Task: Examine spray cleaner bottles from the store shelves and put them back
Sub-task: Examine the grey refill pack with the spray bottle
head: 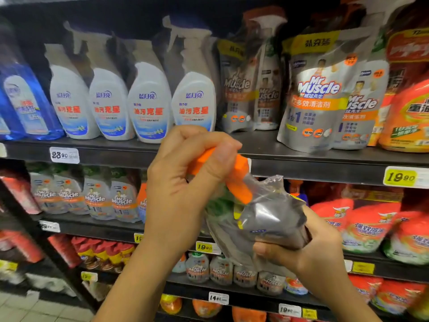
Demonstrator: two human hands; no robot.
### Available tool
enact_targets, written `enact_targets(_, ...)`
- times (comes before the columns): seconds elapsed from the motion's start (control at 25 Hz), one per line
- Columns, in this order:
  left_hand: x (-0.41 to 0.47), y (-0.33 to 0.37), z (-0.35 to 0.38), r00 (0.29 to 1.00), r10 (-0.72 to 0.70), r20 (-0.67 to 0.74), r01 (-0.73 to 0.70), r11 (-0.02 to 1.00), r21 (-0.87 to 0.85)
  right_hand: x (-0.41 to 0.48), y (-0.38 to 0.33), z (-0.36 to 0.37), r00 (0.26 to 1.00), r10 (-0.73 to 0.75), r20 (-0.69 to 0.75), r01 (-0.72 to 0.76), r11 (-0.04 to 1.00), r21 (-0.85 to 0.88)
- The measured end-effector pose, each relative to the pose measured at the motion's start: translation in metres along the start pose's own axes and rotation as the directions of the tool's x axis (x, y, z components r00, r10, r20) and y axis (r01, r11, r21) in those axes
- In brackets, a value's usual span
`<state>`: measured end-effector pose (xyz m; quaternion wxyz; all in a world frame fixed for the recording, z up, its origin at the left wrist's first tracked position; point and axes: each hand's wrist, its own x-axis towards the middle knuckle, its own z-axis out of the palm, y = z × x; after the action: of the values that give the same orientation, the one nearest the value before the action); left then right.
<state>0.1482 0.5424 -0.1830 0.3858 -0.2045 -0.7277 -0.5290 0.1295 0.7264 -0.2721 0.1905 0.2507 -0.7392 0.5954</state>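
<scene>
Head view: both hands hold 1 spray bottle (260,219) in front of the store shelves, well clear of the shelf boards. The bottle is wrapped in a crinkled clear plastic bag and lies tilted, its orange spray head (239,180) up and to the left, its body running down to the right. The label on the body is too blurred to read.

The left hand (185,182) is closed around the orange spray head from above and behind, fingers curled over the top, the thumb pressed against the front of the nozzle. Its grip is pinching the spray head through the bag. The right hand (311,247) cups the lower end of the bottle from below, thumb (274,251) laid across the near side, fingers wrapped behind; its grip is pressed tight on the bottle's body.

Behind the hands, the upper shelf (301,159) carries a row of 4 white spray bottles (148,101) with red and blue print, blue bottles (25,103) to their left, and grey refill pouches (318,98) marked Mr Muscle to their right, with orange bottles (411,117) at the far right. A white price tag (64,155) reads 23.90 and a yellow price tag (400,177) reads 19.90. Lower shelves hold more grey pouches, small bottles and red-orange packs, all blurred.
</scene>
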Motion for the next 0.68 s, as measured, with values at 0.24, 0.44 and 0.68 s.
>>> enact_targets(0.24,0.007,-0.021,0.006,0.999,0.014,-0.047,-0.019,0.994,-0.107,0.003,0.006,0.005,0.973,0.218,0.079,-0.232,0.921,0.314)
enact_targets(0.44,0.004,-0.035,0.015,0.944,-0.284,0.17,0.323,0.9,-0.292,0.01,0.004,0.008,0.918,0.37,0.14,-0.389,0.779,0.491)
enact_targets(0.68,0.004,-0.035,0.02,0.963,-0.267,0.043,0.267,0.964,0.0,0.015,-0.001,0.012,0.905,0.387,0.178,-0.421,0.749,0.511)
